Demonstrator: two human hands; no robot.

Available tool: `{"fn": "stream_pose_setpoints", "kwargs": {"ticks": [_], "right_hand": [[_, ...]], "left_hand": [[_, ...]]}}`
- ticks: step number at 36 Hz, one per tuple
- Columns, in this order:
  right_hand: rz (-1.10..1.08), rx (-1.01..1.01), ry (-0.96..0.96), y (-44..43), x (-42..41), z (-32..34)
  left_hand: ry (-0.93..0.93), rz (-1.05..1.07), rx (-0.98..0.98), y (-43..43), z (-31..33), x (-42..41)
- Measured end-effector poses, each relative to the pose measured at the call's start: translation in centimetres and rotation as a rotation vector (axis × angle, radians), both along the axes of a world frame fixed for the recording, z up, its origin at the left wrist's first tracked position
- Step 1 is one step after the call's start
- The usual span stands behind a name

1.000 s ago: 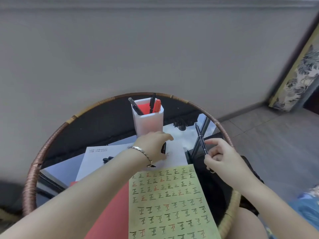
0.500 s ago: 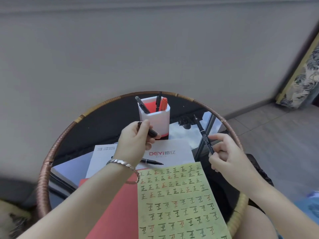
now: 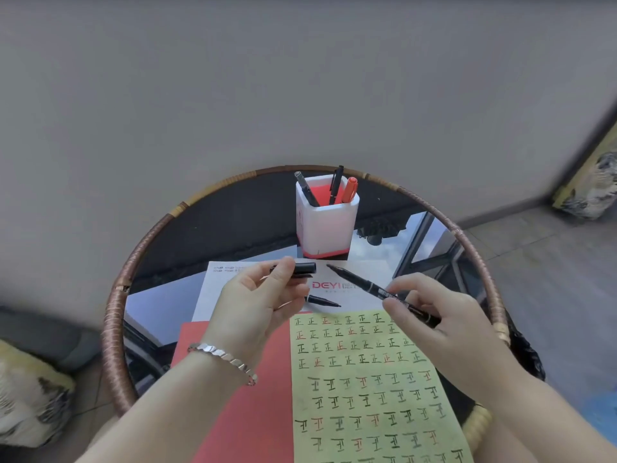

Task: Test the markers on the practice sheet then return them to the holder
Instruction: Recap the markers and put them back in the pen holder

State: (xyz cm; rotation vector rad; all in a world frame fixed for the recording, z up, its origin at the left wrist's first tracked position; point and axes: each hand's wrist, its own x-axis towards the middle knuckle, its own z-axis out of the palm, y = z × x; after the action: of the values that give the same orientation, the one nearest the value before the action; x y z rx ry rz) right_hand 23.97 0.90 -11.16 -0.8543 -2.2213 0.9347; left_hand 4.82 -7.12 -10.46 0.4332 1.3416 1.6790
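My right hand (image 3: 430,315) grips an uncapped black marker (image 3: 364,285), its tip pointing up-left toward a black cap (image 3: 302,269) pinched in my left hand (image 3: 263,299). Cap and tip are a short gap apart. A yellow practice sheet (image 3: 370,389) covered with rows of black and red characters lies below my hands. Another black pen (image 3: 322,300) lies on the white paper, partly hidden by my left hand. The white and red holder (image 3: 329,225) stands at the back with two black markers and one red marker (image 3: 350,190) in it.
A round glass table with a woven rim (image 3: 115,315) bears everything. A white sheet printed DEYI (image 3: 354,272) and a red sheet (image 3: 257,406) lie under the yellow one. A grey wall rises behind. Patterned cushions sit at far left and far right.
My left hand lifted the black cap off the paper and brought it up. My right hand tilted the marker so its tip points left toward the cap. The view shifted slightly.
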Motion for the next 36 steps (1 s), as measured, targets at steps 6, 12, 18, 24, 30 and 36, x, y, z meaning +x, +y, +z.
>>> {"fn": "stream_pose_setpoints", "kwargs": {"ticks": [6,12,18,24,30,36], "right_hand": [[-0.007,0.027,-0.014,-0.1,0.1,0.0],[0.006,0.058,-0.049,-0.1,0.2,0.1],[0.007,0.191,-0.124,-0.3,0.2,0.2],[0.014,0.397,-0.107,-0.6,0.1,0.7],[-0.018,0.500,-0.019,-0.7,0.2,0.9],[-0.042,0.368,0.032,-0.9,0.3,2.6]], "left_hand": [[0.011,-0.011,-0.004,-0.3,-0.2,0.3],[0.013,-0.032,-0.002,-0.4,-0.1,0.4],[0.221,-0.098,-0.026,-0.5,-0.1,1.0],[0.230,-0.160,0.037,-0.4,0.5,2.1],[0.162,-0.119,0.105,-0.3,1.1,3.0],[0.219,-0.076,0.255,-0.2,1.5,3.5]]}}
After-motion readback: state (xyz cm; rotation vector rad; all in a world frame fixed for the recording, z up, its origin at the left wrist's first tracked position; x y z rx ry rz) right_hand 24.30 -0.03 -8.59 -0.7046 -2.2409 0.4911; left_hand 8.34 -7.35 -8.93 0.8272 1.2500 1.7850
